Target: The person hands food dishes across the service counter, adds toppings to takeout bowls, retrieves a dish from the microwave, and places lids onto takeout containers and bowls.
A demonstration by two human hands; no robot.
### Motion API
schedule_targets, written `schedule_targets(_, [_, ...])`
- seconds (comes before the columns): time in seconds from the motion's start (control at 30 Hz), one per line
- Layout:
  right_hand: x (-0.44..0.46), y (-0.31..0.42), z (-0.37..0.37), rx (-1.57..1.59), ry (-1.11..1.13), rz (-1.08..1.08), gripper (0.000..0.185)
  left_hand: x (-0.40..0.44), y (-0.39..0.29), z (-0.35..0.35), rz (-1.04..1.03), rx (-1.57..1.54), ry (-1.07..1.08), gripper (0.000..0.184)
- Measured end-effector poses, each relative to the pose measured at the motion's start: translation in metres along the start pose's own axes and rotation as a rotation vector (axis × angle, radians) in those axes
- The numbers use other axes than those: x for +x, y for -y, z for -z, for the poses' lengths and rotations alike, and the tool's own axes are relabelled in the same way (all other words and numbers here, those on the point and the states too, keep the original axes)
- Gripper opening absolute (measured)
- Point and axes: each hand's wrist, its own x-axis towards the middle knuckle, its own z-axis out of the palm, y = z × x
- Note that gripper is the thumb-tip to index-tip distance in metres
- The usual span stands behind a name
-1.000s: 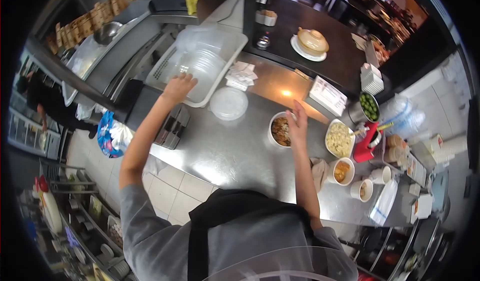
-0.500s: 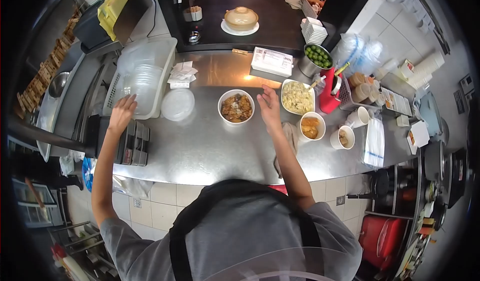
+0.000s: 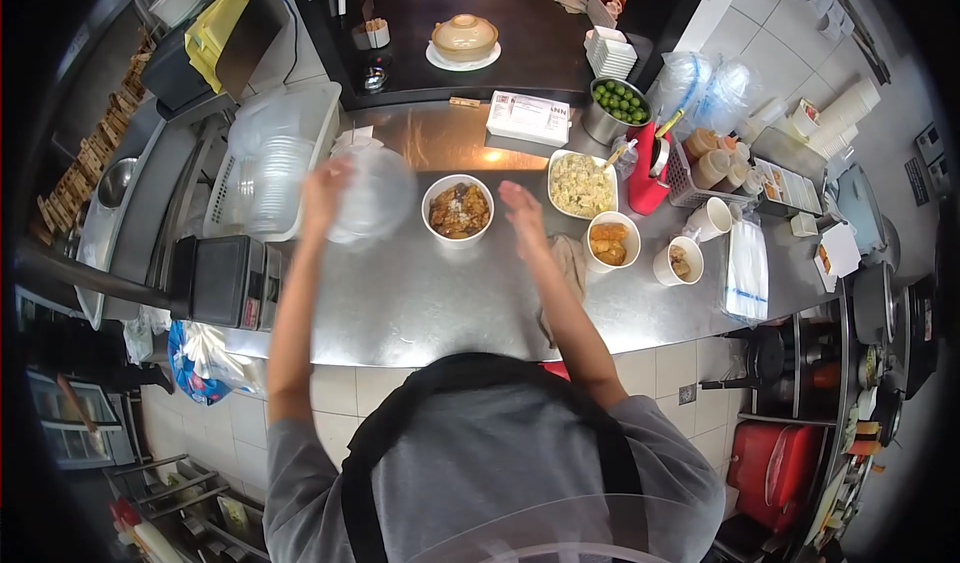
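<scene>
Blurred by motion, my left hand (image 3: 328, 191) is over the counter left of the food bowl, gripping a clear round plastic lid (image 3: 388, 191) by its edge. Whether another lid lies beneath it I cannot tell. The white paper bowl (image 3: 458, 240) holds browned food with pale bits on top and stands uncovered. Just right of that bowl is my right hand (image 3: 523, 221), fingers stretched out and nothing in them. Beyond this hand stand a square tub of creamy salad (image 3: 582, 185) and a paper cup with orange-brown pieces (image 3: 612, 244).
A white basket (image 3: 318, 153) of stacked lids stands at left, behind a dark container (image 3: 222, 273). Rightward are a smaller cup (image 3: 679, 262), green limes (image 3: 618, 101), a red holder (image 3: 648, 178) and sauce bottles (image 3: 712, 169). A lidded clay pot (image 3: 465, 41) sits on the rear shelf.
My left hand has moved right from the basket of lids toward the bowl, now with a clear lid in it. My right hand stays beside the bowl, slightly lower.
</scene>
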Motion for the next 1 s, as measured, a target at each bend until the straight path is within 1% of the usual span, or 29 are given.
schedule_targets(0.03, [0.005, -0.006, -0.007, 0.067, 0.003, -0.06, 0.044, -0.005, 0.006, -0.038, 0.064, 0.099, 0.028, 0.023])
schedule_targets(0.07, [0.009, -0.012, -0.013, 0.048, -0.001, -0.047, 0.045, -0.007, 0.018, -0.076, 0.133, -0.057, 0.061, 0.022])
schedule_targets(0.13, [0.016, -0.023, -0.026, 0.015, -0.02, -0.018, 0.048, -0.012, 0.022, -0.125, 0.12, -0.067, 0.029, 0.022])
schedule_targets(0.2, [0.024, -0.034, -0.035, -0.25, -0.143, 0.142, 0.046, -0.017, 0.028, -0.16, 0.061, -0.084, 0.002, 0.021])
schedule_targets(0.23, [0.019, -0.028, -0.04, -0.324, -0.15, 0.221, 0.047, -0.023, 0.019, -0.163, 0.013, -0.009, -0.031, 0.02])
schedule_targets(0.27, [0.029, -0.05, -0.045, -0.437, -0.279, 0.424, 0.045, -0.029, 0.007, -0.168, -0.045, 0.056, -0.063, 0.02])
schedule_targets(0.3, [0.023, -0.034, -0.043, -0.511, -0.151, 0.349, 0.045, -0.03, 0.003, -0.17, 0.019, 0.045, -0.056, 0.02])
schedule_targets(0.33, [0.034, -0.06, -0.046, -0.62, -0.255, 0.537, 0.04, -0.034, -0.003, -0.168, 0.001, 0.033, -0.055, 0.021])
schedule_targets(0.37, [0.031, -0.063, -0.048, -0.666, -0.289, 0.49, 0.037, -0.039, -0.008, -0.167, 0.077, 0.034, -0.025, 0.022])
schedule_targets(0.4, [0.023, -0.067, -0.05, -0.72, -0.328, 0.531, 0.037, -0.045, -0.009, -0.167, 0.052, -0.043, -0.055, 0.023])
schedule_targets(0.43, [0.012, -0.055, -0.049, -0.687, -0.284, 0.538, 0.038, -0.05, -0.005, -0.168, 0.038, -0.054, -0.07, 0.024])
schedule_targets(0.47, [-0.002, -0.047, -0.049, -0.638, -0.288, 0.579, 0.037, -0.053, -0.001, -0.17, -0.007, -0.027, -0.124, 0.026])
schedule_targets(0.53, [-0.004, -0.034, -0.046, -0.57, -0.281, 0.656, 0.038, -0.055, -0.014, -0.169, -0.029, -0.094, -0.181, 0.026])
schedule_targets(0.6, [-0.006, -0.033, -0.044, -0.534, -0.259, 0.715, 0.039, -0.046, -0.001, -0.176, -0.125, -0.07, -0.228, 0.027])
schedule_targets(0.63, [0.003, -0.035, -0.047, -0.5, -0.315, 0.729, 0.037, -0.045, -0.005, -0.175, -0.169, -0.056, -0.254, 0.028])
schedule_targets(0.73, [0.03, -0.041, -0.045, -0.343, -0.169, 0.339, 0.035, -0.041, -0.021, -0.159, 0.203, -0.267, -0.13, 0.033])
schedule_targets(0.8, [0.045, -0.048, -0.041, -0.306, -0.124, 0.218, 0.035, -0.036, 0.017, -0.176, 0.289, -0.489, -0.124, 0.037])
schedule_targets(0.83, [0.05, -0.05, -0.042, -0.282, -0.103, 0.156, 0.036, -0.031, 0.02, -0.178, 0.332, -0.595, -0.117, 0.039])
schedule_targets(0.93, [0.054, -0.054, -0.042, -0.237, -0.076, 0.159, 0.036, -0.031, 0.022, -0.179, 0.489, -0.774, -0.086, 0.041])
schedule_targets(1.0, [0.053, -0.05, -0.04, -0.235, -0.027, 0.116, 0.036, -0.029, 0.021, -0.175, 0.487, -0.755, -0.037, 0.043])
